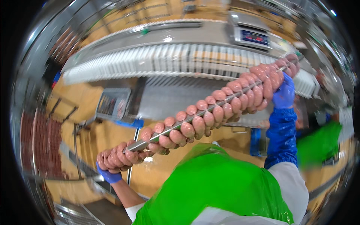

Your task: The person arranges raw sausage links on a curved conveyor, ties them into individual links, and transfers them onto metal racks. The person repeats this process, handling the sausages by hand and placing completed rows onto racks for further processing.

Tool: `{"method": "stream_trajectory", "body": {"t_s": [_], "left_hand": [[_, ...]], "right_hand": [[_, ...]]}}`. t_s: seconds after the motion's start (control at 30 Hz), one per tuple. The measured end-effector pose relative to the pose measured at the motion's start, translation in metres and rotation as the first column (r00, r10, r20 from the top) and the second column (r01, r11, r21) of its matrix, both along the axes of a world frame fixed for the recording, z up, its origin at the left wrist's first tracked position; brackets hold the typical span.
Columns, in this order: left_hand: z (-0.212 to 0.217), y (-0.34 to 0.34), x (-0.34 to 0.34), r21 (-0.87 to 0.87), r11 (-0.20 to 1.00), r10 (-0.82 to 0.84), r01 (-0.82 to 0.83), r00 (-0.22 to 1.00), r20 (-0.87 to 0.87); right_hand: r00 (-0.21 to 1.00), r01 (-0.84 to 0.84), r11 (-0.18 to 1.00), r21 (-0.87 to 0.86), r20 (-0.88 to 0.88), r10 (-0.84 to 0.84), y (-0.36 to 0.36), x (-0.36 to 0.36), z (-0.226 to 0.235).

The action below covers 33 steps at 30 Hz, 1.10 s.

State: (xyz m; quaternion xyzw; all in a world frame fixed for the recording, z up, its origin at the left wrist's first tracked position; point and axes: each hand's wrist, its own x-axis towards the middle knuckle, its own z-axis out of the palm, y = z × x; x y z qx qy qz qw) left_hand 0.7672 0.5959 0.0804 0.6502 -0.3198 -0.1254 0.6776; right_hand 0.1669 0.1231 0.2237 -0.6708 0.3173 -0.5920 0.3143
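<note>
A long metal rod (pixel 138 145) slants across the view in front of me, low at the left and high at the right. Linked pink sausages (pixel 198 120) hang over it along nearly its whole length, in pairs on both sides. My left hand (pixel 108 175), in a blue glove, is closed around the lower left end, its fingers partly hidden under bunched sausages. Near the upper right end, my right hand (pixel 284 93) grips the loaded rod from below, with its fingertips behind the sausages. A blue sleeve covers that forearm.
Beyond the rod runs a conveyor with white slats (pixel 161 58), and a scale (pixel 252 35) stands behind it. A grey crate (pixel 114 103) sits left of a steel surface (pixel 165 100). Hanging sausages (pixel 47 146) fill racks at far left. A blurred green apron (pixel 318 146) shows at right.
</note>
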Motion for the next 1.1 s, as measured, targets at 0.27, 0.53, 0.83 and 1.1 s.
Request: {"method": "stream_trajectory", "body": {"t_s": [0.27,0.53,0.83,1.1], "left_hand": [[0.060,0.156,-0.049,0.289,0.727,0.527,-0.623,0.776,0.347],[0.010,0.431,-0.065,-0.656,0.450,0.024,-0.606,0.742,-0.670],[-0.013,0.531,-0.046,-0.377,0.512,0.521,-0.772,0.628,-0.578],[-0.058,0.601,-0.013,-0.272,0.343,0.728,-0.899,0.437,-0.527]], "right_hand": [[0.632,-0.737,0.555,0.387,0.687,0.359,0.063,0.190,-0.018],[0.417,-0.899,0.133,0.418,0.717,0.559,0.214,0.348,0.049],[-0.117,-0.873,-0.487,-0.002,0.972,0.206,0.329,0.638,0.023],[0.204,-0.868,-0.039,0.496,0.426,0.881,0.397,0.855,-0.031]]}}
